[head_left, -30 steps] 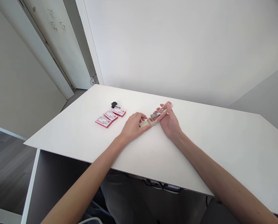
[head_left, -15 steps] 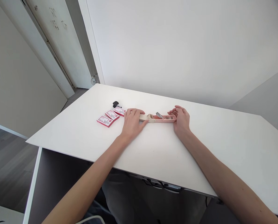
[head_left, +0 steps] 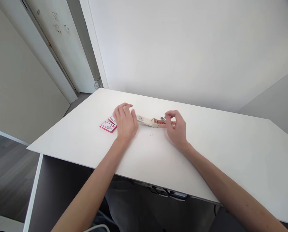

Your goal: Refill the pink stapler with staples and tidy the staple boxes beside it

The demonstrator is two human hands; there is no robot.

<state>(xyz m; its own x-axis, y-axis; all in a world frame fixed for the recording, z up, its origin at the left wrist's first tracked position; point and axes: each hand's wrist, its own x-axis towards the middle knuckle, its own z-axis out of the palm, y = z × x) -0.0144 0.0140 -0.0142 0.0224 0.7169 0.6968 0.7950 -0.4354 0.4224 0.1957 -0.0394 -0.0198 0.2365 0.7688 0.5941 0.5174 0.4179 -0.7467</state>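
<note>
A slim hinged case lies opened out on the white table [head_left: 155, 151]. Its cream half [head_left: 146, 121] bears a printed square code, and its pink half [head_left: 161, 126] has small contents partly hidden by my fingers. From the pink half a shiny metal piece [head_left: 162, 119] sticks up at a slant. My right hand [head_left: 178, 129] is closed in a pinch at that piece; exactly where the fingertips grip is hard to make out. Left of the case, my left hand [head_left: 126, 123] hovers open with loosely bent fingers, hiding part of the small red-and-white boxes [head_left: 108, 126].
A white wall [head_left: 182, 58] stands behind the table. Below its front edge, dark cables [head_left: 168, 192] hang beside an open dark compartment [head_left: 64, 183]. A white door [head_left: 69, 38] is at the back left.
My left hand has let go of the cream half and moved left over the boxes, covering the black object there. My right hand has shifted left from the pink end to the metal piece.
</note>
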